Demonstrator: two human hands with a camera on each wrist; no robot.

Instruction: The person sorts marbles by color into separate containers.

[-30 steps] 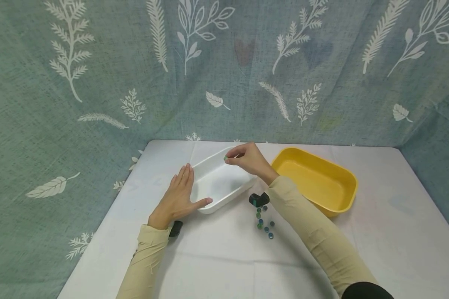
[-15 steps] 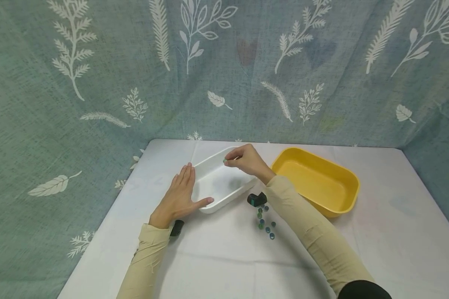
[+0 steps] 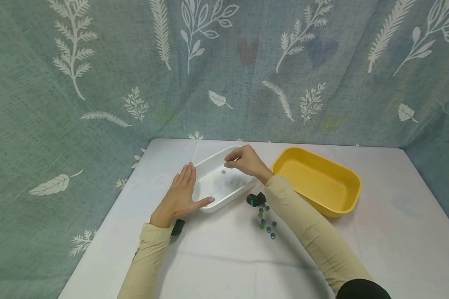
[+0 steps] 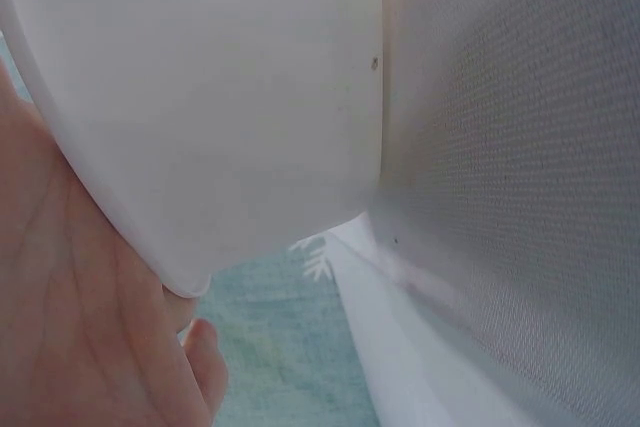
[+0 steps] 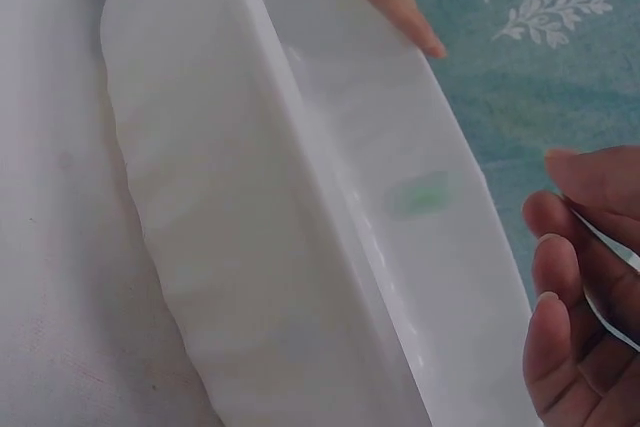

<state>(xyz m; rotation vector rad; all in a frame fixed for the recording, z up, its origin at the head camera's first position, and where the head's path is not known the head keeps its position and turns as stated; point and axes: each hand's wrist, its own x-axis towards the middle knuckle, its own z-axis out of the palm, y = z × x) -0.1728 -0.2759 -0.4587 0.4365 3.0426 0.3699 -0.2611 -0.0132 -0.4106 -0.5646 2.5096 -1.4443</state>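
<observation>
My left hand [image 3: 179, 195] lies with straight fingers along the left end of the white tray [image 3: 224, 200], thumb out near its front rim. In the left wrist view, the palm [image 4: 85, 297] touches the tray's edge [image 4: 120, 217]. Over the tray's right part is my right hand [image 3: 247, 161], its fingers bent loosely and nothing between them. A greenish marble [image 3: 223, 171] is just below those fingertips, inside the tray's outline; in the right wrist view it shows as a green blur [image 5: 422, 195] beside the fingers [image 5: 555, 267], which stand slightly off the thumb.
Several blue and green marbles [image 3: 268, 229] lie on the white cloth in front of the trays, partly under the right wrist's black camera [image 3: 256, 199]. A yellow tray [image 3: 318, 178] stands at the right, beside the right forearm. Patterned green cloth [image 3: 224, 74] hangs behind.
The marble that my right hand pinched has left its fingers and dropped a little below them. Both hands have otherwise hardly moved; the head view has shifted slightly.
</observation>
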